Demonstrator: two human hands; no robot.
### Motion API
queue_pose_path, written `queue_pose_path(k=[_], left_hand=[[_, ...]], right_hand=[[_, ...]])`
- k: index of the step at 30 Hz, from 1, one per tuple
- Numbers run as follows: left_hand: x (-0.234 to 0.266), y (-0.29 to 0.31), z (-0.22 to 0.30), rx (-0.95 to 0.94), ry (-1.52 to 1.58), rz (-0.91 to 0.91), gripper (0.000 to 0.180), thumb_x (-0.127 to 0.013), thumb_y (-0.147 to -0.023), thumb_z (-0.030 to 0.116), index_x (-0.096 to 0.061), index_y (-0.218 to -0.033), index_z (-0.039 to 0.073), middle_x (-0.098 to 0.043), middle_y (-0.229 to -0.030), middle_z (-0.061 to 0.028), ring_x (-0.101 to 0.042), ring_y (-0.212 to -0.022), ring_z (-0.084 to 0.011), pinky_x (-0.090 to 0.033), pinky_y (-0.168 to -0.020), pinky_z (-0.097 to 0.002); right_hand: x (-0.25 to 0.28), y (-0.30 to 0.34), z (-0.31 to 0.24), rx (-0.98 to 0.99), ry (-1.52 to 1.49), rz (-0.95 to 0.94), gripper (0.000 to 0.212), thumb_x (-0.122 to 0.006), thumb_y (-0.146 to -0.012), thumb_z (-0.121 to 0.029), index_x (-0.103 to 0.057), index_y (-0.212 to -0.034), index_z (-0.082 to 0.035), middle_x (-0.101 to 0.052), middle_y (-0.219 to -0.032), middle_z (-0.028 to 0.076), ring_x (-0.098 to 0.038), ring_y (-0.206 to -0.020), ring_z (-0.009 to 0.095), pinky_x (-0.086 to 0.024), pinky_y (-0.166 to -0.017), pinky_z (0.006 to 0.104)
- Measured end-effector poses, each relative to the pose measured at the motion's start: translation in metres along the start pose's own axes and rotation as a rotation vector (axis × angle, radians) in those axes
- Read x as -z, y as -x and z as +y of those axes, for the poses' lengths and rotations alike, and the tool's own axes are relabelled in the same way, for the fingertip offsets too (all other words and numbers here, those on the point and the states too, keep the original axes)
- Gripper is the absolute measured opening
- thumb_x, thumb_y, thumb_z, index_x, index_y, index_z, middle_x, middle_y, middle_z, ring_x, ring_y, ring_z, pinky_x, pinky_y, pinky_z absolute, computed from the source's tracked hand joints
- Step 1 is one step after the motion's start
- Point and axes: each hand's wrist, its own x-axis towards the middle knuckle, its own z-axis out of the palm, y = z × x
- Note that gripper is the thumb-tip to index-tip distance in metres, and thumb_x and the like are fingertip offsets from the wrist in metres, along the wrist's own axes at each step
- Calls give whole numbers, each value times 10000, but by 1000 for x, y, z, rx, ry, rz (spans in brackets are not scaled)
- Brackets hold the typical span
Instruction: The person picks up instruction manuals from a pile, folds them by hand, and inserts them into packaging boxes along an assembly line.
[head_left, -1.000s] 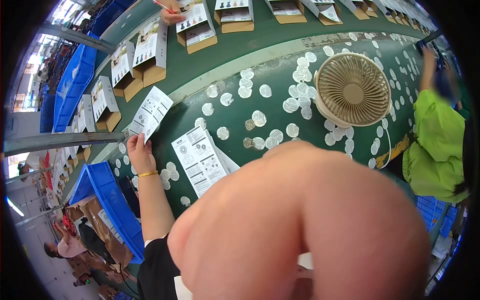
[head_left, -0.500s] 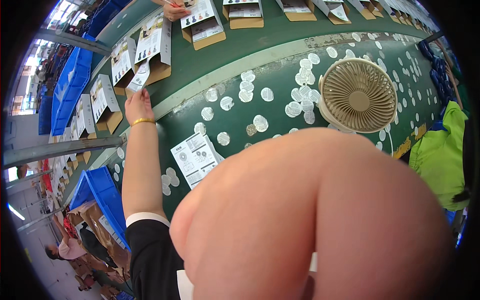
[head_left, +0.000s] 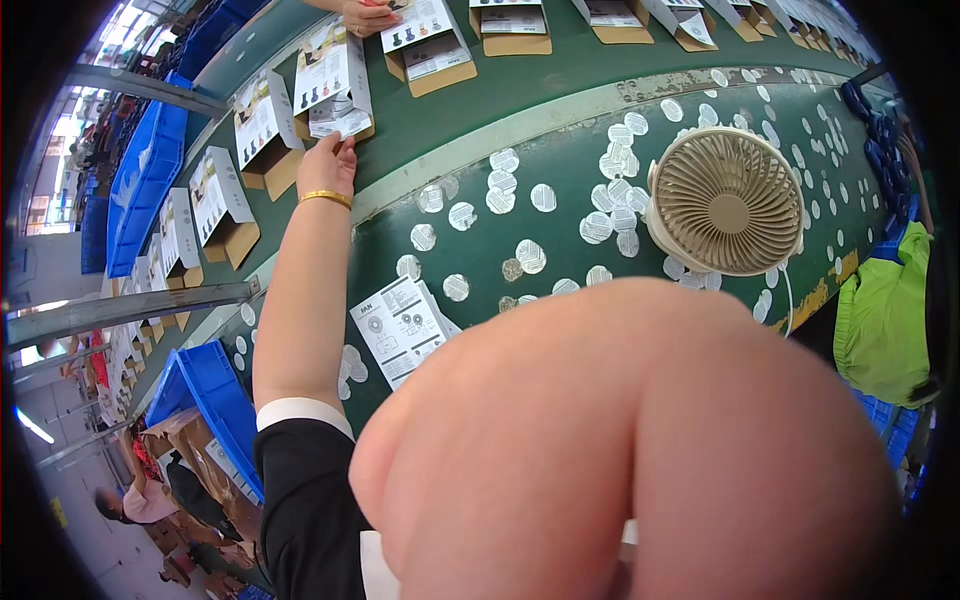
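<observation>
My left hand, with a gold bracelet on its wrist, reaches to the open end of a white printed carton. Its fingers pinch the near edge of a folded paper leaflet, most of which lies inside the carton's mouth. Very close up, bare skin that appears to be my raised right hand and arm fills the lower middle; its fingers cannot be made out. Beyond it, printed instruction sheets lie stacked on the green table, partly covered by that arm.
A beige round fan stands at right among several round white stickers. More open cartons line the green belt. Another person's hand holds a red pen-like object. Blue bins and metal bars are at left.
My left hand has moved right and slightly up, and the leaflet that hung out of the carton is now mostly inside it. The cartons have shifted a little to the right in view.
</observation>
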Motion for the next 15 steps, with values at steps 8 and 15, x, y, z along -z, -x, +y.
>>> queue_pose_path(k=[8, 15], left_hand=[[-18, -4, 5, -35, 254, -26, 163, -486, -821, -58, -421, -959, -115, -529, -916, -167, -604, -792, -255, -564, -681, -275], [-42, -30, 6, -15, 179, -118, 180, -502, -822, -72, -447, -988, -114, -534, -934, -159, -610, -853, -294, -565, -712, -290]], right_hand=[[5, -5, -13, -23, 51, 4, 139, -565, -778, -201, -559, -692, -91, -515, -665, 18, -440, -522, 124, -349, -534, 292], [5, -11, -30, -52, 117, 29, 132, -580, -761, -176, -556, -648, -112, -504, -643, 16, -440, -511, 124, -346, -526, 296]])
